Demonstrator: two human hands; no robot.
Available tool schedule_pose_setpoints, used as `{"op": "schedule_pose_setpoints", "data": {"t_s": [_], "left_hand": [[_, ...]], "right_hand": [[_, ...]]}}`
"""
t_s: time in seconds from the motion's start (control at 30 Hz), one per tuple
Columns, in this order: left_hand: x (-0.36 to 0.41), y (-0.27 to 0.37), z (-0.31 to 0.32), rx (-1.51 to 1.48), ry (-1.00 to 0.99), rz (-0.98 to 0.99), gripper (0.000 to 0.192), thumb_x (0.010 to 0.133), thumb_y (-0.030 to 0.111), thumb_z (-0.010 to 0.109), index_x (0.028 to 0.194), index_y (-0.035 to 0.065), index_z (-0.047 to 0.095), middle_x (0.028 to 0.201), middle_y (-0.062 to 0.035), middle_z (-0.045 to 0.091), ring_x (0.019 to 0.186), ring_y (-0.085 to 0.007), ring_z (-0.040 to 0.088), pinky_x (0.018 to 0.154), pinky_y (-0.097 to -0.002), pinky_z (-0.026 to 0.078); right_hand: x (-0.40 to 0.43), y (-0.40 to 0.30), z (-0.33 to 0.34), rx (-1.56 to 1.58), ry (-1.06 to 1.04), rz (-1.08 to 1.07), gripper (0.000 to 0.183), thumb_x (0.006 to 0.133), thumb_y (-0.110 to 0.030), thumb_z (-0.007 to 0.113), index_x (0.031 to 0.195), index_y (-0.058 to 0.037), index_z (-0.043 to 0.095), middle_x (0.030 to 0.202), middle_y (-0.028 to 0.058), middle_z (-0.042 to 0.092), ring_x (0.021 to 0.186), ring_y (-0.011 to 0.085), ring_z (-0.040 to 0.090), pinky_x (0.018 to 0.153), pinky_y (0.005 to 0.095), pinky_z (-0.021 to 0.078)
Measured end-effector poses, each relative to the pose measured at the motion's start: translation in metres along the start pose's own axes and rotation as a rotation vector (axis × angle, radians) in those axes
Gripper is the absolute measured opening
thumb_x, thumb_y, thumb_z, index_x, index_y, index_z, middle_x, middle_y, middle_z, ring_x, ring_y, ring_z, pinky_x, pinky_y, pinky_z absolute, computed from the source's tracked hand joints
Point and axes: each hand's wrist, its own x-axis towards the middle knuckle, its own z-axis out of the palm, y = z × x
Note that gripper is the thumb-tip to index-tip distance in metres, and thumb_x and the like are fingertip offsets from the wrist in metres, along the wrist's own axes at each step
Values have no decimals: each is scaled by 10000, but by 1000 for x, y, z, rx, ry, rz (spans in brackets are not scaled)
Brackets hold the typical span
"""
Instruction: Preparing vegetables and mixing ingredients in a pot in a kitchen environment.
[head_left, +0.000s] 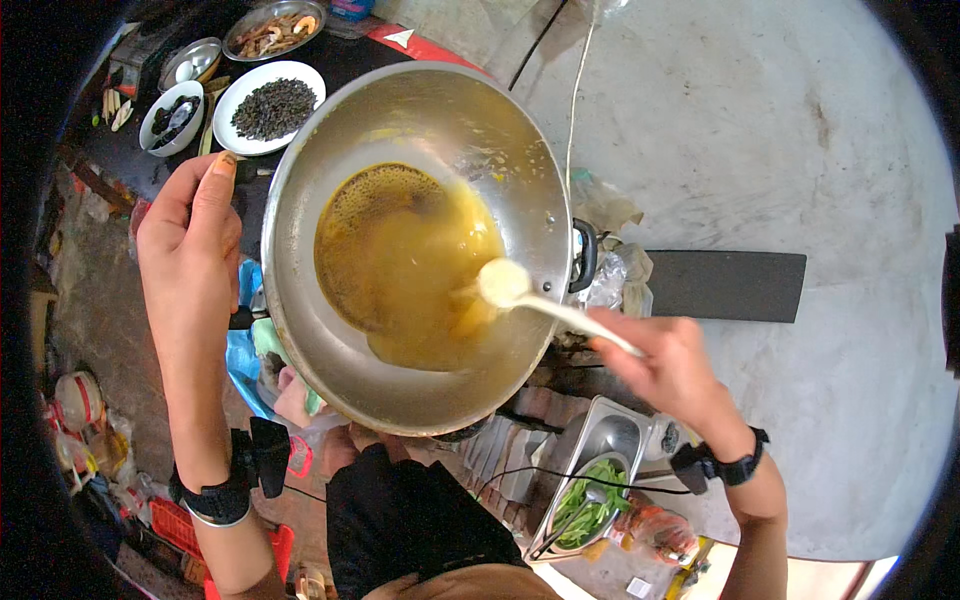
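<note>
A large steel wok (420, 401) is in front of me, with foamy yellow-brown liquid (405, 255) pooled in its bottom. My left hand (191, 232) grips the wok's black left handle (241, 319), which is mostly hidden behind my fingers. In my right hand (660, 360) is a long, pale ladle (566, 313). Its round bowl looks whitish and touches the liquid at the right side of the pool. Motion blurs the right hand and the stirred liquid. A second black handle (585, 255) on the wok's right side is free of my hands.
At upper left stand a white plate of dark dried pieces (274, 109), a white bowl (172, 139), a metal bowl with an egg (191, 64) and a bowl of shrimp (274, 34). A steel tray with green vegetables (596, 502) sits lower right, near plastic bags (660, 529).
</note>
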Motion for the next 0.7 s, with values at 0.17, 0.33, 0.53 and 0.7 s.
{"op": "schedule_pose_setpoints", "data": {"t_s": [0.17, 0.33, 0.53, 0.7], "left_hand": [[0, 1, -2, -30, 8, -33, 210, 919, 195, 531, 978, -3, 570, 521, 103, 337, 411, 10, 254, 364, -178, 173], [2, -1, 0, -19, 32, -49, 201, 921, 199, 528, 974, 10, 572, 519, 109, 329, 399, 19, 245, 343, -172, 164], [-1, 10, 1, 57, 46, -49, 214, 925, 219, 520, 984, 21, 574, 510, 106, 330, 388, 20, 246, 335, -174, 157], [5, 5, 3, 62, -45, -61, 257, 932, 270, 506, 1029, 45, 583, 509, 98, 350, 365, 7, 259, 321, -185, 178]], "right_hand": [[-43, 15, -17, -94, -4, 137, 323, 809, -228, 620, 1102, -93, 627, 534, 127, 551, 440, 271, 546, 434, 373, 440], [-88, -16, 4, -112, -50, 99, 406, 799, -255, 629, 1173, -104, 581, 507, 61, 518, 373, 216, 477, 365, 356, 369], [-83, -12, 2, -123, -59, 74, 391, 812, -278, 617, 1166, -114, 591, 492, 45, 498, 365, 199, 464, 352, 351, 357], [-56, 18, 2, -328, 49, 30, 357, 814, -286, 611, 1124, -110, 597, 497, 44, 489, 380, 197, 472, 352, 355, 354]]}}
